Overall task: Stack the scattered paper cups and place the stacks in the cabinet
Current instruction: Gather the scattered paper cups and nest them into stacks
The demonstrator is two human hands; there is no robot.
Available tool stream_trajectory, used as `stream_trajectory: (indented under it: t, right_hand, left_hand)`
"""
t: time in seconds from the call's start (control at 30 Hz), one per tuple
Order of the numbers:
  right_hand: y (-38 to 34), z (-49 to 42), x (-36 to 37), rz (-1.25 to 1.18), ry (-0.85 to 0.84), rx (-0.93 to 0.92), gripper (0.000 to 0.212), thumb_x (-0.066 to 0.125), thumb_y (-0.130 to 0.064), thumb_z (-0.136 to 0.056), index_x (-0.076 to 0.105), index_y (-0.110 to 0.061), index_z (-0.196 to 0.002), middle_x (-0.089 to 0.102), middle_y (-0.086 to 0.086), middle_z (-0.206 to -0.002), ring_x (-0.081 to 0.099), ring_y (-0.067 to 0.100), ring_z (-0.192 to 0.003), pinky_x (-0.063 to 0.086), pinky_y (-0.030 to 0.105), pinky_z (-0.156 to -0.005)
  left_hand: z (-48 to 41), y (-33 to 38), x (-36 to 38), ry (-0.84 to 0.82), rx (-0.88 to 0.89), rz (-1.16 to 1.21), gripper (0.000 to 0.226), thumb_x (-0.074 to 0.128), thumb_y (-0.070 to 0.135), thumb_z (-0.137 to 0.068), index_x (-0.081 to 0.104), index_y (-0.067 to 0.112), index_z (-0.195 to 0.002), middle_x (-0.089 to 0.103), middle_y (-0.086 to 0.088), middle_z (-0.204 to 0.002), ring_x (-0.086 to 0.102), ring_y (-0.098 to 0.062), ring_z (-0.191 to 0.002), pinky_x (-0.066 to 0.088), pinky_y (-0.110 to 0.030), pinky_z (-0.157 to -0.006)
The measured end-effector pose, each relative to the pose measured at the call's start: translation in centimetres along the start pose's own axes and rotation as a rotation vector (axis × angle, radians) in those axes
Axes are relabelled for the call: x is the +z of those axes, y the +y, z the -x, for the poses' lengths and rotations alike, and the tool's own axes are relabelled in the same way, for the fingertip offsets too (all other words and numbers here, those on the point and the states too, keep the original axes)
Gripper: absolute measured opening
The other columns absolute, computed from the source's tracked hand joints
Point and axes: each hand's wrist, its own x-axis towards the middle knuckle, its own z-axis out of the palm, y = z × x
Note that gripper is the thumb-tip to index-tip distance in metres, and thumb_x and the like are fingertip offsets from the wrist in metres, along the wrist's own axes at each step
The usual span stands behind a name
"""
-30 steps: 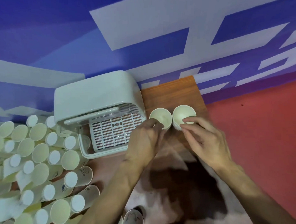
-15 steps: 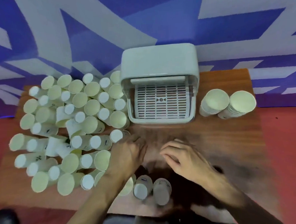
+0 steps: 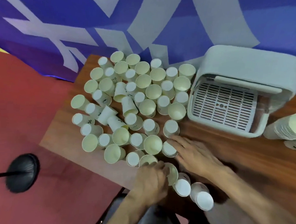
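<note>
The scattered paper cups [image 3: 153,92] cover the left half of the wooden table [image 3: 232,152], some upright, some upside down, a few tipped over. At the near edge the left hand [image 3: 149,182] curls its fingers round a tipped cup [image 3: 173,174], though blur hides the exact grip. The right hand [image 3: 195,155] lies flat just beside it, fingers stretched and slightly spread, fingertips against an upside-down cup [image 3: 168,149]. The white cabinet [image 3: 251,64] stands far right, its front open, with finished stacks [image 3: 285,128] just right of it.
</note>
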Motion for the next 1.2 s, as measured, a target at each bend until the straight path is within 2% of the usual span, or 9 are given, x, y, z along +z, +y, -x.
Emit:
stream_trajectory:
  t: [0.1, 0.2, 0.5, 0.6, 0.73, 0.83, 0.97, 1.07, 1.2]
  right_hand:
    - [0.1, -0.9, 1.6, 0.001, -0.067, -0.012, 0.064, 0.071, -0.043, -0.086, 0.047, -0.026, -0.142, 0.047, -0.007, -0.152, 0.06, 0.012, -0.124, 0.057, 0.034, -0.086]
    - [0.4, -1.5, 2.3, 0.014, -0.064, 0.026, 0.058, 0.064, -0.047, -0.087, 0.048, -0.027, -0.14, 0.053, -0.01, -0.145, 0.064, 0.012, -0.117, 0.057, 0.036, -0.085]
    - [1.0, 1.1, 1.9, -0.089, 0.012, 0.259, 0.057, 0.061, -0.046, -0.083, 0.05, -0.03, -0.137, 0.045, -0.013, -0.136, 0.068, 0.017, -0.085, 0.056, 0.039, -0.069]
    - [1.9, 2.6, 1.8, -0.014, 0.044, 0.312, 0.054, 0.069, -0.043, -0.078, 0.055, -0.026, -0.128, 0.052, -0.014, -0.131, 0.067, 0.014, -0.094, 0.05, 0.029, -0.074]
    - [3.1, 3.8, 1.8, 0.058, 0.07, 0.383, 0.06, 0.071, -0.048, -0.072, 0.059, -0.021, -0.124, 0.057, -0.008, -0.133, 0.062, 0.017, -0.11, 0.053, 0.036, -0.088]
    - [2.9, 2.5, 0.9, 0.083, 0.082, 0.326, 0.057, 0.072, -0.041, -0.079, 0.055, -0.02, -0.13, 0.055, -0.005, -0.135, 0.064, 0.02, -0.106, 0.054, 0.039, -0.086]
    - [2.9, 0.0, 0.2, 0.062, -0.08, 0.128, 0.052, 0.065, -0.015, -0.084, 0.048, -0.027, -0.131, 0.049, -0.006, -0.139, 0.064, 0.021, -0.106, 0.055, 0.041, -0.075]
    - [3.5, 0.0, 0.0, 0.077, -0.077, 0.085, 0.033, 0.069, -0.011, -0.078, 0.058, -0.025, -0.105, 0.056, -0.005, -0.116, 0.066, 0.023, -0.091, 0.051, 0.035, -0.06]
    - [4.4, 2.2, -1.5, 0.091, 0.006, 0.22, 0.013, 0.071, -0.021, -0.084, 0.067, -0.027, -0.095, 0.063, -0.008, -0.094, 0.068, 0.02, -0.078, 0.048, 0.032, -0.057]
  left_hand:
    - [0.3, 0.6, 1.7, -0.118, 0.104, -0.09, 0.028, 0.076, 0.036, -0.052, 0.065, 0.023, -0.075, 0.063, 0.002, -0.075, 0.057, -0.017, -0.052, 0.032, -0.028, -0.053]
    - [-0.2, 0.5, 3.7, -0.13, 0.107, -0.124, 0.037, 0.082, 0.04, -0.041, 0.067, 0.026, -0.071, 0.062, 0.003, -0.07, 0.058, -0.014, -0.051, 0.043, -0.029, -0.052]
    - [-1.4, -0.2, 4.0, -0.024, 0.223, -0.197, 0.023, 0.077, 0.034, -0.05, 0.062, 0.023, -0.064, 0.057, 0.004, -0.064, 0.053, -0.017, -0.057, 0.042, -0.028, -0.057]
    - [-2.2, -0.2, 4.9, -0.027, 0.219, -0.218, 0.022, 0.078, 0.032, -0.055, 0.06, 0.023, -0.064, 0.055, 0.003, -0.063, 0.051, -0.018, -0.056, 0.039, -0.029, -0.057]
    - [-3.9, 0.1, 4.7, 0.004, 0.159, -0.173, 0.02, 0.076, 0.027, -0.055, 0.057, 0.025, -0.062, 0.054, 0.004, -0.06, 0.051, -0.019, -0.055, 0.037, -0.03, -0.056]
    - [-4.6, 0.6, 4.5, 0.035, 0.132, -0.144, 0.02, 0.076, 0.023, -0.052, 0.058, 0.023, -0.061, 0.054, 0.002, -0.06, 0.053, -0.022, -0.055, 0.044, -0.031, -0.059]
    - [-5.0, 1.3, 4.2, 0.02, 0.1, -0.139, 0.014, 0.073, 0.019, -0.056, 0.062, 0.02, -0.064, 0.058, 0.0, -0.063, 0.055, -0.025, -0.06, 0.051, -0.036, -0.065]
    - [-5.4, 1.7, 3.5, 0.048, 0.101, -0.177, 0.009, 0.072, 0.02, -0.057, 0.065, 0.021, -0.063, 0.059, 0.0, -0.063, 0.058, -0.025, -0.063, 0.051, -0.035, -0.07]
    - [-6.3, 2.7, 2.2, 0.114, 0.122, -0.171, 0.013, 0.075, 0.017, -0.059, 0.065, 0.021, -0.065, 0.06, 0.001, -0.065, 0.057, -0.026, -0.067, 0.046, -0.037, -0.067]
